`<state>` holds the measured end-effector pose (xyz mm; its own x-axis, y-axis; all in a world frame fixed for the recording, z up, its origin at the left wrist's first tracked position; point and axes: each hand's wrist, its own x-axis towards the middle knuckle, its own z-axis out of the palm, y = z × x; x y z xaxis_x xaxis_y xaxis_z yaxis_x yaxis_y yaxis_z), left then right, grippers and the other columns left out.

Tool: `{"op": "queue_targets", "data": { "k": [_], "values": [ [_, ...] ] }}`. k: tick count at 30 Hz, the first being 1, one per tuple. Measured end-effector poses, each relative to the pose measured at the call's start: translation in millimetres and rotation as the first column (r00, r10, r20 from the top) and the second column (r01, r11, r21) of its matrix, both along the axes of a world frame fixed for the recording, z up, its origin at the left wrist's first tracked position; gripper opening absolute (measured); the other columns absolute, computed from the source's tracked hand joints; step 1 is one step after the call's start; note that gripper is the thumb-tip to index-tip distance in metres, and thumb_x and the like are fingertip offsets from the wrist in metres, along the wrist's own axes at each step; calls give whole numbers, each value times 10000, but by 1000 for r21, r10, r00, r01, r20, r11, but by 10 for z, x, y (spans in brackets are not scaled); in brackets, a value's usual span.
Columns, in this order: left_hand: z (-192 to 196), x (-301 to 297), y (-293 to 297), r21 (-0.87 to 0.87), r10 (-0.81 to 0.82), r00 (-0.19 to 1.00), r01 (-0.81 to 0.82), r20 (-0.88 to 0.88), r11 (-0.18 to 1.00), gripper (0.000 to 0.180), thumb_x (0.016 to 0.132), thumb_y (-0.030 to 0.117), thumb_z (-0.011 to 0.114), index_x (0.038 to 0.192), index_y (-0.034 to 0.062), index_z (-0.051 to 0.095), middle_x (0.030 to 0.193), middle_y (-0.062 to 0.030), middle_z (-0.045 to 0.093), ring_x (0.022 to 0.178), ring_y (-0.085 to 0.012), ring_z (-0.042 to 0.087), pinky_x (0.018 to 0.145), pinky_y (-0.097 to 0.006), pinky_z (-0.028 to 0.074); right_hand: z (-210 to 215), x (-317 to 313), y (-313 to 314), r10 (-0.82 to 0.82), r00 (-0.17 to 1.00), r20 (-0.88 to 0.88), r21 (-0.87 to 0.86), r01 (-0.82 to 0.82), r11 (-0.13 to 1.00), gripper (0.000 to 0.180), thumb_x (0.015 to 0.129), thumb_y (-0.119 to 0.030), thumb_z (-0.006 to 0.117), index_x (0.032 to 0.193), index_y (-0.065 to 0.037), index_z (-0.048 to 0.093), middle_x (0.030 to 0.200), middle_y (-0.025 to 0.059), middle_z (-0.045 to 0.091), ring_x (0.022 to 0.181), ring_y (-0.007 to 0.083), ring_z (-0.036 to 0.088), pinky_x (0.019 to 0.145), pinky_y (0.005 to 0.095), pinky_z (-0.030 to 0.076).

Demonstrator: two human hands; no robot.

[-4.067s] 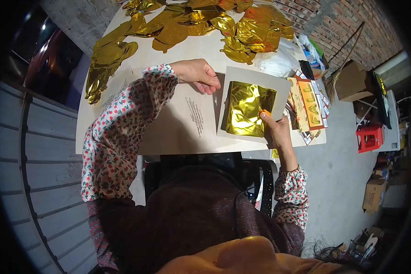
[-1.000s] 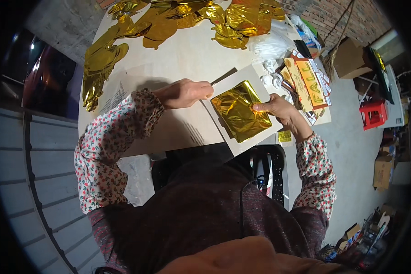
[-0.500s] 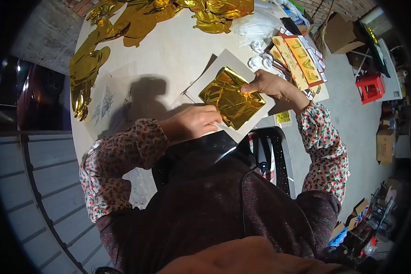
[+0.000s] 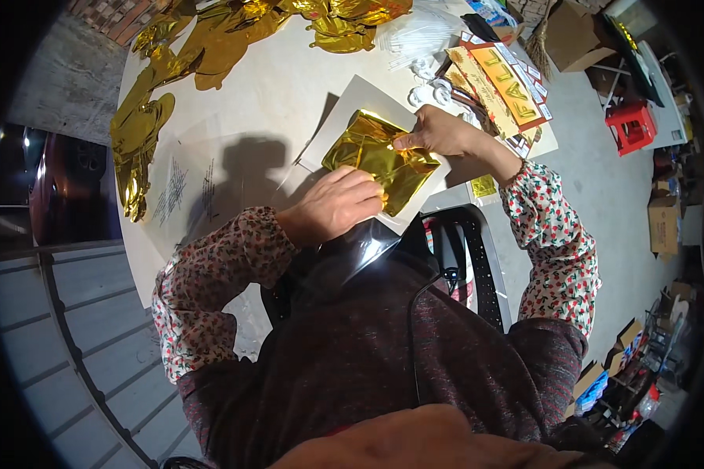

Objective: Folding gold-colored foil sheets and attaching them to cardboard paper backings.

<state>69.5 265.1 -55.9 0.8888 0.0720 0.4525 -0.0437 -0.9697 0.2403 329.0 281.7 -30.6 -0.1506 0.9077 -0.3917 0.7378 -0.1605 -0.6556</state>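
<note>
A folded gold foil packet [image 4: 371,148] lies on a pale card [image 4: 360,92], which is tilted at the table's near edge. My right hand [image 4: 450,133] grips card and foil together at the right side, thumb pressed on top of the foil and fingers behind the card. The fingers of my left hand [image 4: 340,205] are curled over the foil's near left edge, and their tips are partly hidden. Just below this hand, a shiny clear plastic film [image 4: 370,246] hangs over the table edge toward my lap.
Flat gold foil balloons [image 4: 219,59] are heaped along the table's far and left sides. White straws [image 4: 418,39], white ribbon coils [image 4: 430,90] and printed cards [image 4: 508,86] lie at the far right. A transparent sheet [image 4: 188,187] rests at left; a red stool [image 4: 630,127] stands beyond the table.
My left hand has moved from the card's lower left edge up onto the gold foil. My right hand keeps its hold. The whole view has shifted slightly.
</note>
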Motion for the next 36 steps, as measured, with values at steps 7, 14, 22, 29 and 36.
{"op": "queue_targets", "data": {
  "k": [7, 14, 22, 29, 36],
  "values": [
    [-32, -17, 129, -45, 29, 997, -33, -69, 998, 131, 774, 91, 638, 903, 68, 646, 880, -60, 578, 922, -229, 568, 846, -356, 433, 144, -95, -65, 8, 995, -97, 33, -5, 999, 546, 723, -439, 844, 766, 66, 640, 620, 51, 577, 585, 125, 502, 499, 300, 395],
    [-104, -128, 105, 45, 194, 978, -198, 69, 979, 268, 771, 246, 705, 929, 67, 582, 938, -76, 531, 897, -247, 538, 826, -361, 423, 92, -223, -74, -144, 968, -207, -139, 117, 983, 642, 722, -312, 869, 1045, 153, 567, 860, 124, 651, 787, 159, 575, 632, 271, 468],
    [-88, -277, 216, -59, 494, 870, -494, -13, 868, 1019, 584, 461, 845, 1397, 41, 397, 1383, -207, 395, 1303, -382, 379, 1074, -456, 346, -149, -186, -125, -223, 838, -497, -135, 180, 974, 406, 786, -157, 807, 982, 155, 637, 858, 144, 685, 711, 162, 623, 624, 278, 501],
    [-56, -54, 816, -202, 226, 966, -248, -125, 947, 1070, 614, 398, 840, 1473, 79, 289, 1477, -194, 289, 1387, -368, 278, 1138, -462, 292, -302, -46, -185, -449, 770, -453, -306, 339, 890, 361, 837, -167, 768, 1035, 104, 633, 823, 115, 680, 634, 143, 606, 553, 276, 501],
    [199, -183, 1244, -46, 99, 958, -116, -270, 992, 1093, 612, 593, 748, 1481, 113, 289, 1498, -173, 300, 1409, -326, 261, 1154, -448, 253, 58, -549, -325, -726, 513, -458, -480, 545, 688, 292, 869, -134, 730, 1058, 68, 639, 868, 99, 683, 674, 145, 611, 577, 275, 501]
  ]
}}
